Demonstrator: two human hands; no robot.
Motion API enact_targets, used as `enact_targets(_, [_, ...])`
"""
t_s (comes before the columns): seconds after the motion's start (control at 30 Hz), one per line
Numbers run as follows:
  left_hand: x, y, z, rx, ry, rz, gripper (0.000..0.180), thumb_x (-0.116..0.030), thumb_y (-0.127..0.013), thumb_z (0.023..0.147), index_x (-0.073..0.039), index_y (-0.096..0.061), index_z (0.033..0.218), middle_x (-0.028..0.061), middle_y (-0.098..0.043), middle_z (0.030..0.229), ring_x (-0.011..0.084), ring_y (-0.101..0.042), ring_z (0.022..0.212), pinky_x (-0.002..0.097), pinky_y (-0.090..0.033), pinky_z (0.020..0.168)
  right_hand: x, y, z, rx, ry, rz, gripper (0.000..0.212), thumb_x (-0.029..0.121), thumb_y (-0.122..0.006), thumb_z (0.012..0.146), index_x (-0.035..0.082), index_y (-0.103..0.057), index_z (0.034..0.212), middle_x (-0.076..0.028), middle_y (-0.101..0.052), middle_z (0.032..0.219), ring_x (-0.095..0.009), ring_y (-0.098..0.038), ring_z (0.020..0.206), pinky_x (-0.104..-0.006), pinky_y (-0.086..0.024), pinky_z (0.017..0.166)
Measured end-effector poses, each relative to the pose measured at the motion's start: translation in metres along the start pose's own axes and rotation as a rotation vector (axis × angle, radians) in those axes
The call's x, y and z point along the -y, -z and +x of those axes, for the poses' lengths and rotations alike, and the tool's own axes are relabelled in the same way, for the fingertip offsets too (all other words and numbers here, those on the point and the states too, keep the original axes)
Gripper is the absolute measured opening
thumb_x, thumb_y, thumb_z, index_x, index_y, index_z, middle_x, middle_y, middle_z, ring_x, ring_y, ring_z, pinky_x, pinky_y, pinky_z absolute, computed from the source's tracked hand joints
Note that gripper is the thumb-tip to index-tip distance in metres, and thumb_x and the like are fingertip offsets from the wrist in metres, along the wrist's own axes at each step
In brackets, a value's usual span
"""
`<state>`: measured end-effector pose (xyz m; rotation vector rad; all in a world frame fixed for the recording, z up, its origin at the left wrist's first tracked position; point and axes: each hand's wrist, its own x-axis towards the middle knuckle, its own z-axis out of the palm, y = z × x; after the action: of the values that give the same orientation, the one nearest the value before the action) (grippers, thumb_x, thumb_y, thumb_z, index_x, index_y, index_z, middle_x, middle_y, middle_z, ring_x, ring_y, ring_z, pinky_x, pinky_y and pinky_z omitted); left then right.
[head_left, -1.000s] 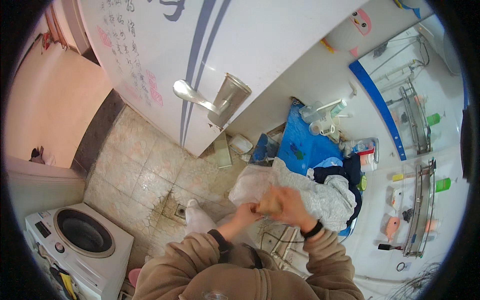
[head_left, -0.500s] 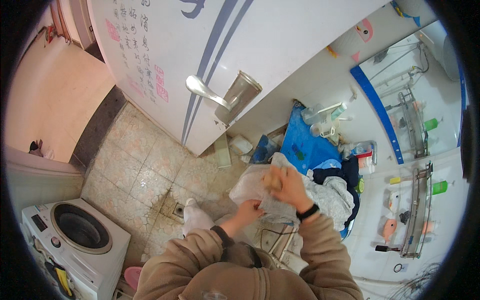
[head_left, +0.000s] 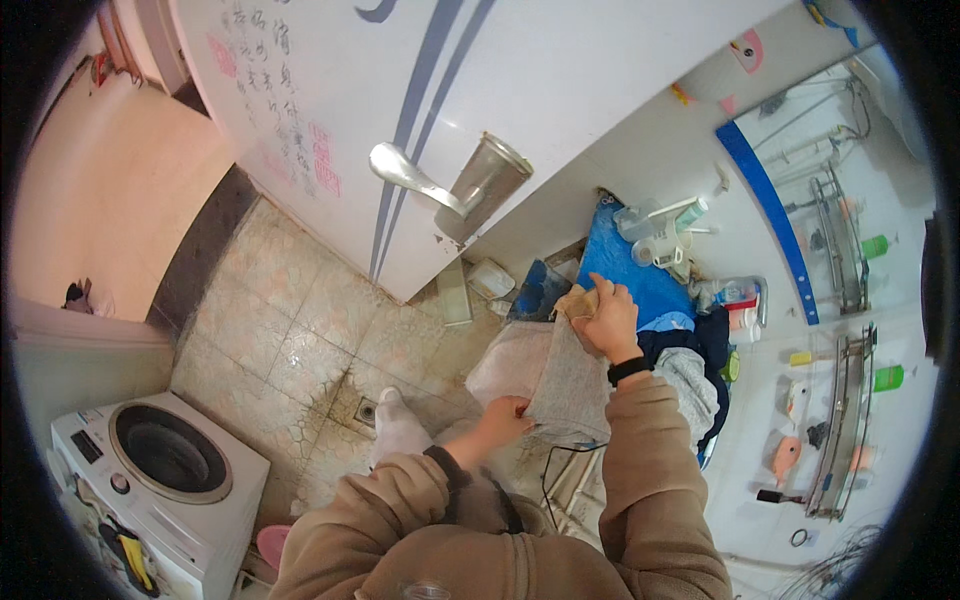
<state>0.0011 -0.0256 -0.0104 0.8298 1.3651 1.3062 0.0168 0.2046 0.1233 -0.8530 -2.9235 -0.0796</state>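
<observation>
Light grey cloth, possibly a garment, hangs stretched between my two hands. My left hand pinches its lower left edge between thumb and fingers. At the top edge, my right hand is closed round a small tan lump, which touches the cloth; its exact kind I cannot make out. Beside my right wrist, more grey cloth and dark navy clothes lie heaped. Behind my right hand is a blue surface, and part of it is hidden by the clothes.
A white door with a metal handle stands ahead. Cups and a tube sit on the blue surface's far side. Wall shelf and mirror are at right. A washing machine stands at left, and a floor drain lies between.
My right hand has moved up and right, away from the left, and the bunched cloth is now pulled flat. The left hand keeps its pinch.
</observation>
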Motion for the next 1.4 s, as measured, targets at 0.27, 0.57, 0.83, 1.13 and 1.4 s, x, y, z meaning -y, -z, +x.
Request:
enact_targets(0.27, [-0.010,0.004,-0.004,-0.031,-0.028,-0.041,0.032,-0.028,-0.075,0.071,-0.002,-0.063,0.085,0.0153,-0.059,0.069,0.0302,-0.053,0.061,0.0402,-0.043,0.059,0.072,0.041,-0.130,0.289,0.251,0.060,0.070,0.028,-0.073,0.066,0.013,-0.050,0.131,-0.018,-0.051,0.103,-0.036,-0.050,0.090,-0.0453,-0.041,0.075])
enact_targets(0.57, [-0.001,0.009,0.003,0.073,0.020,0.122,0.033,-0.028,-0.074,0.073,-0.006,-0.067,0.097,0.0139,-0.061,0.073,0.0275,-0.056,0.065,0.0367,-0.047,0.066,0.026,0.013,-0.049,0.130,-0.020,0.010,0.075,0.028,-0.078,0.064,0.016,-0.048,0.131,-0.019,-0.051,0.109,-0.038,-0.050,0.100,-0.0464,-0.041,0.081])
enact_targets(0.83, [-0.029,0.013,-0.001,0.085,0.205,0.040,0.023,-0.005,-0.070,0.078,0.000,-0.068,0.101,0.0063,-0.068,0.085,0.0124,-0.062,0.074,0.0295,-0.050,0.069,0.026,0.020,-0.057,0.222,0.021,0.065,0.076,0.027,-0.079,0.059,0.016,-0.051,0.129,-0.014,-0.054,0.099,-0.036,-0.051,0.092,-0.0468,-0.043,0.077])
enact_targets(1.13, [-0.018,0.014,-0.008,0.053,0.164,-0.156,0.022,-0.008,-0.069,0.079,0.001,-0.067,0.099,0.0047,-0.066,0.085,0.0138,-0.060,0.078,0.0298,-0.049,0.071,0.044,0.044,-0.152,0.335,-0.156,0.561,0.080,0.024,-0.077,0.069,0.013,-0.041,0.140,-0.017,-0.049,0.124,-0.035,-0.048,0.113,-0.0458,-0.040,0.095])
enact_targets(1.4, [-0.072,-0.019,-0.010,-0.203,0.232,-0.470,0.030,-0.006,-0.056,0.083,0.002,-0.058,0.112,0.0041,-0.061,0.099,0.0131,-0.056,0.090,0.0274,-0.046,0.079,-0.035,0.039,-0.267,-0.388,-0.806,2.336,0.068,0.036,-0.064,0.084,0.006,-0.038,0.139,-0.012,-0.051,0.133,-0.031,-0.050,0.121,-0.0460,-0.041,0.102])
